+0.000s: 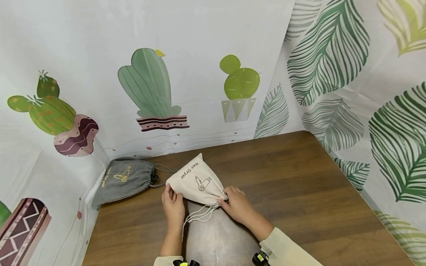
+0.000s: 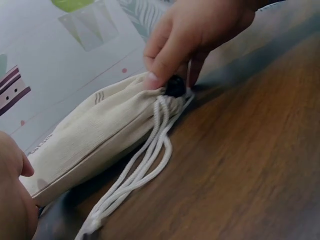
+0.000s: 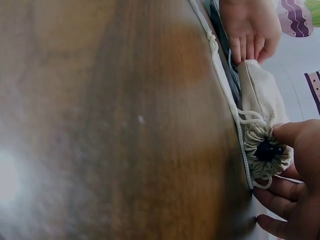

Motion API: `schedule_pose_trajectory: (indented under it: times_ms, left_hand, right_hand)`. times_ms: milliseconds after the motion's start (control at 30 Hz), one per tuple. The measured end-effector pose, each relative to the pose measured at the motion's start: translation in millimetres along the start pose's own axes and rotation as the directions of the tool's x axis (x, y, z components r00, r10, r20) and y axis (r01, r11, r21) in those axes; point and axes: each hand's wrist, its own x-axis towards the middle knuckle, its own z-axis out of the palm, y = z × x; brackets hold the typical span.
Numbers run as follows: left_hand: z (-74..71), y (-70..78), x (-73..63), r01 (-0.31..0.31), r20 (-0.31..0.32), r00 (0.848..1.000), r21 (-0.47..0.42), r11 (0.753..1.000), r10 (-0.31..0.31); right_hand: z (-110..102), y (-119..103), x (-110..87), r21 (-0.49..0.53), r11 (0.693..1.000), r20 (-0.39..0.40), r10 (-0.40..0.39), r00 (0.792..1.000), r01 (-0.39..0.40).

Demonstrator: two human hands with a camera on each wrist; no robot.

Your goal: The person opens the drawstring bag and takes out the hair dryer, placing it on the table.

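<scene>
So here's my setup: brown wood-look tabletop (image 1: pixel 326 210), shoved up against a white wall hanging (image 1: pixel 206 26) with potted cacti printed on it, plus a leaf-print hanging (image 1: pixel 347 85) round the right side. There's a shiny glare patch on the wood right in front of me. Off to my left, near the back corner, a gray drawstring pouch (image 1: pixel 128 181) lies with its gathered end facing right and its bottom hanging over the left edge. It's the closest thing to what I'm working on, but it isn't blocking either hand.

The thing I've got is a cream drawstring pouch (image 1: pixel 196 183), "Hair Dryer" printed on it with a little dryer drawing. It's just right of the gray one, toward the back, print side up. Can't tell if all of it rests on the wood. White cords (image 2: pixel 157 115) trail from its bunched mouth down on my side, and something dark (image 3: pixel 268 150) shows in the opening.

Hands are apart, one at each end. My left hand (image 1: pixel 174 208) grips the closed end by a corner. My right hand (image 1: pixel 239 207) pinches the gathered mouth, thumb on one side, fingers on the other.
</scene>
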Motion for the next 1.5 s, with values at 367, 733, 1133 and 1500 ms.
schedule_pose_trajectory:
  times_ms: [367,733,1133,1500]
  left_hand:
    - [13.1,0.8,-9.8,-0.074,0.102,0.994,0.322,0.944,0.043]
    - [26.4,-1.8,-6.1,-0.079,0.234,0.972,0.346,0.935,-0.005]
    - [34.7,-4.7,-1.6,-0.129,0.406,0.912,0.396,0.909,-0.048]
    - [45.3,-9.9,-6.0,-0.174,0.483,0.875,0.397,0.901,-0.044]
  right_hand:
    - [3.6,-1.6,-1.8,0.001,1.0,0.007,0.003,1.0,-0.003]
    - [9.3,-4.4,-3.5,-0.037,0.999,-0.043,-0.03,0.999,0.028]
    - [10.4,-3.8,0.1,-0.023,0.998,-0.045,0.058,0.997,-0.059]
    - [5.2,-5.7,5.3,-0.034,0.994,-0.055,0.104,0.993,-0.106]
